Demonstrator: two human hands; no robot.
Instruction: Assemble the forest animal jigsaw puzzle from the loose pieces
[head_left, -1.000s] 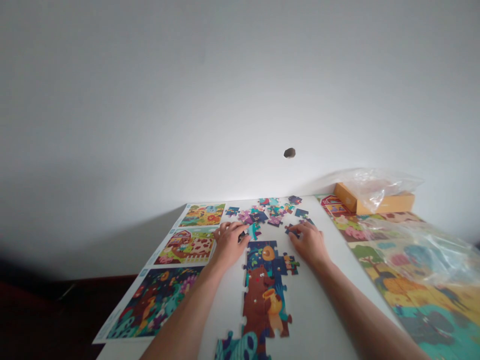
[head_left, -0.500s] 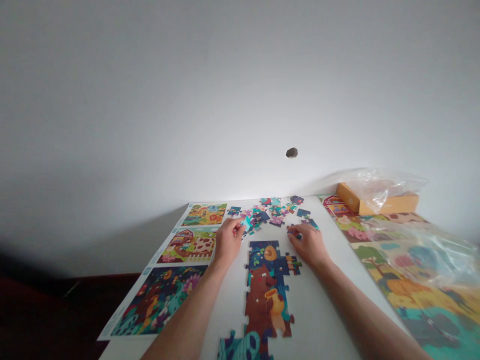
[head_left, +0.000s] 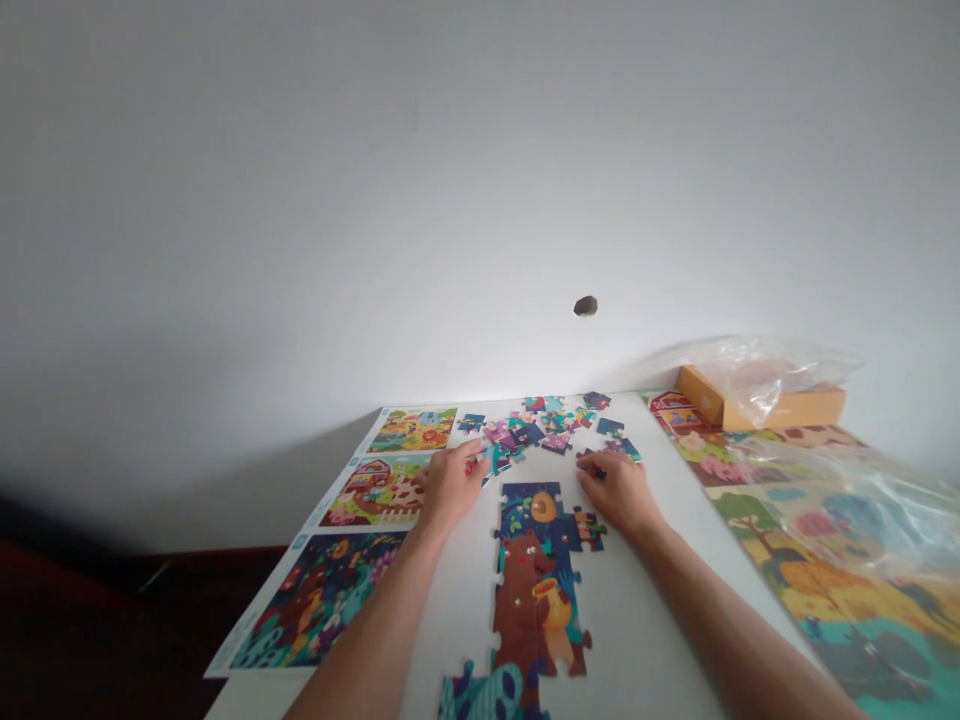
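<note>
Left hand [head_left: 450, 487] pinching teal jigsaw piece [head_left: 492, 460], right hand [head_left: 619, 491] closed on dark piece [head_left: 591, 464], orange box [head_left: 784, 409] under plastic bag [head_left: 765, 372]

A white wall [head_left: 300, 200] with a dark mark [head_left: 586, 306], perhaps dark flooring [head_left: 90, 630] below.

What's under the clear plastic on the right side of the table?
A colourful illustrated sheet lies under the clear plastic, with a tree and fields showing through; glare hides some detail, and the table beneath the sheet cannot be seen.
</note>
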